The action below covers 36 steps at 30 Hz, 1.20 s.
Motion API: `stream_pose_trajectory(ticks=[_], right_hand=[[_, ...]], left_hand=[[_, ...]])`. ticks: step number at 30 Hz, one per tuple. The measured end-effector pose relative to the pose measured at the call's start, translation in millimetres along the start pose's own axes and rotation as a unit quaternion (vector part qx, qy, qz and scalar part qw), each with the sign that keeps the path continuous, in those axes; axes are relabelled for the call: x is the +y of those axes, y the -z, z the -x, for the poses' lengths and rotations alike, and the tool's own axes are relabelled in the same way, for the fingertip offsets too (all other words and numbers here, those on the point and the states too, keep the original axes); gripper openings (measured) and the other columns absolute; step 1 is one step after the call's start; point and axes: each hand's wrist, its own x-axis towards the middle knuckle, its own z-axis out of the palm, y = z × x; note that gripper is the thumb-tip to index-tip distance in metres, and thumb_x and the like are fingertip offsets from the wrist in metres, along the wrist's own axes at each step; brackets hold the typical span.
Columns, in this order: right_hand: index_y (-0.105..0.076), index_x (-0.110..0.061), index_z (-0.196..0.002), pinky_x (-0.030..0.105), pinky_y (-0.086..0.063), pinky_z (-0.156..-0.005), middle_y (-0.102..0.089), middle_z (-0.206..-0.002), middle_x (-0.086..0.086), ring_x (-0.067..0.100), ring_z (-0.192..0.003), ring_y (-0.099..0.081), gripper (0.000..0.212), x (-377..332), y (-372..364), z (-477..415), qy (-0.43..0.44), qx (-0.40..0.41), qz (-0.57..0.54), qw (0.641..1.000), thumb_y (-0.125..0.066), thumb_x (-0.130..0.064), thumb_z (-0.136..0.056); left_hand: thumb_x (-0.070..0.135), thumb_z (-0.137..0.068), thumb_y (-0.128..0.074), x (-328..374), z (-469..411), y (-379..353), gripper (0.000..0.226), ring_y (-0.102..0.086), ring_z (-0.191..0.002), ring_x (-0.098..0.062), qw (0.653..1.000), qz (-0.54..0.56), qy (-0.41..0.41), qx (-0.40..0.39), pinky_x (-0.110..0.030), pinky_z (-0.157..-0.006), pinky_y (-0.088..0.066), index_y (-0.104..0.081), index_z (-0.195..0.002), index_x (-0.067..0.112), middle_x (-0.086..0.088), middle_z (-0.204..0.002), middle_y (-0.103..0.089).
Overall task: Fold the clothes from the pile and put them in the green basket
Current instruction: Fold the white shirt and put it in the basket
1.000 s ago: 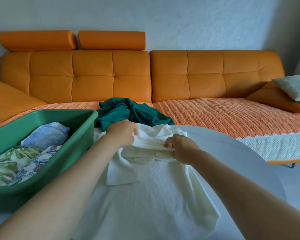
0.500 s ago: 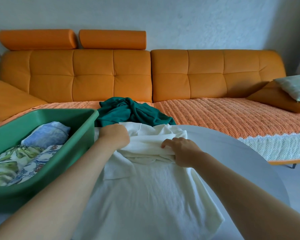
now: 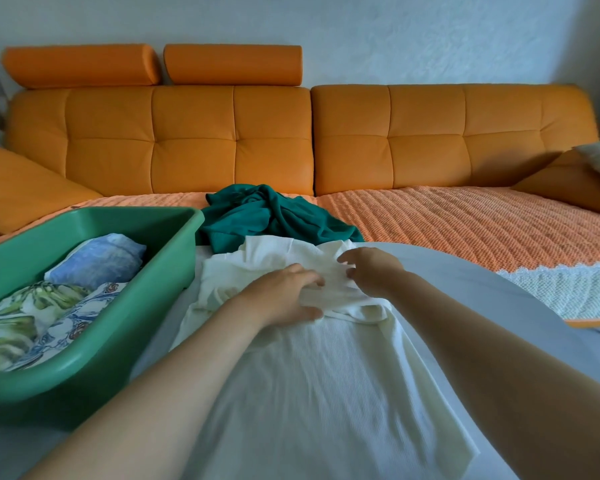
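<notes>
**A:** So, where does the white waffle-knit garment [image 3: 309,393] lie?

**B:** Just right of the green plastic basket [image 3: 66,386], touching its right wall. It is spread over the round grey table [image 3: 499,306] that the basket also stands on. The near part lies smooth, and the far end, level with the basket's far corner, is bunched into folds.

**A:** And the hands?

**B:** Both are on that bunched end, to the right of the basket. The left hand [image 3: 284,296] is the nearer to the basket and lies palm down on the folds. Its fingers [image 3: 309,276] are nearly straight and close together, and the thumb is spread wide from them. It presses the cloth and does not clutch it.

**A:** The right one?

**B:** The right hand [image 3: 374,271] is farther from the basket, close beside the left. Its fingertips [image 3: 343,261] are bent down and touch the fabric. I cannot tell whether they pinch a fold or only rest on it.

**A:** What is in the basket?

**B:** A folded pale-blue piece [image 3: 101,258] lies toward its far side. A folded leaf-and-flower print [image 3: 32,306] lies nearer, at its left.

**A:** Anything else?

**B:** A crumpled teal garment [image 3: 267,216] sits just beyond the basket's far right corner. It lies on the orange knitted throw [image 3: 465,223] that covers the seat of an orange tufted sofa [image 3: 187,140] behind the basket.
</notes>
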Motion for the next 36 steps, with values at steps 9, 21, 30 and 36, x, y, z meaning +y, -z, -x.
stream_pose_trajectory(ticks=[9,21,30,36], right_hand=[[-0.060,-0.010,-0.091,0.031,-0.045,-0.064,-0.052,-0.092,0.003,0.023,-0.083,-0.057,0.011,4,2,-18,-0.074,0.079,0.046,0.993,-0.055,0.000,-0.089],[-0.054,-0.026,-0.139,0.037,-0.045,-0.097,-0.049,-0.139,0.004,0.026,-0.122,-0.051,0.049,-31,10,8,0.081,0.100,-0.040,0.991,-0.054,-0.013,-0.091],[-0.005,-0.039,-0.159,0.050,-0.014,-0.124,0.006,-0.168,-0.001,0.021,-0.155,-0.001,0.075,-51,-10,53,0.114,-0.133,0.020,0.984,-0.047,-0.031,-0.098],[0.006,-0.040,-0.159,0.049,-0.007,-0.123,0.014,-0.167,0.003,0.026,-0.155,0.004,0.083,-55,-14,66,0.102,-0.103,0.062,0.987,-0.041,-0.004,-0.099]], left_hand=[[0.029,-0.100,-0.057,4,0,-18,0.028,-0.046,-0.133,-0.011,0.980,0.006,-0.118,0.163,-0.032,-0.104,-0.043,-0.069,-0.126,0.030,0.010,-0.144,-0.055],[0.016,-0.088,-0.055,-8,32,7,0.036,-0.039,-0.121,-0.020,0.984,-0.102,0.110,0.094,-0.036,-0.095,-0.039,-0.050,-0.121,0.030,0.004,-0.128,-0.042],[0.034,-0.085,-0.055,-18,53,19,0.043,-0.051,-0.110,-0.023,0.949,-0.032,0.313,-0.029,-0.029,-0.079,-0.047,-0.054,-0.127,0.025,-0.009,-0.136,-0.038],[0.032,-0.082,-0.070,-22,60,28,0.027,-0.052,-0.071,-0.014,0.938,-0.049,0.337,0.071,-0.026,-0.056,-0.039,-0.053,-0.091,0.013,0.003,-0.085,-0.053]])
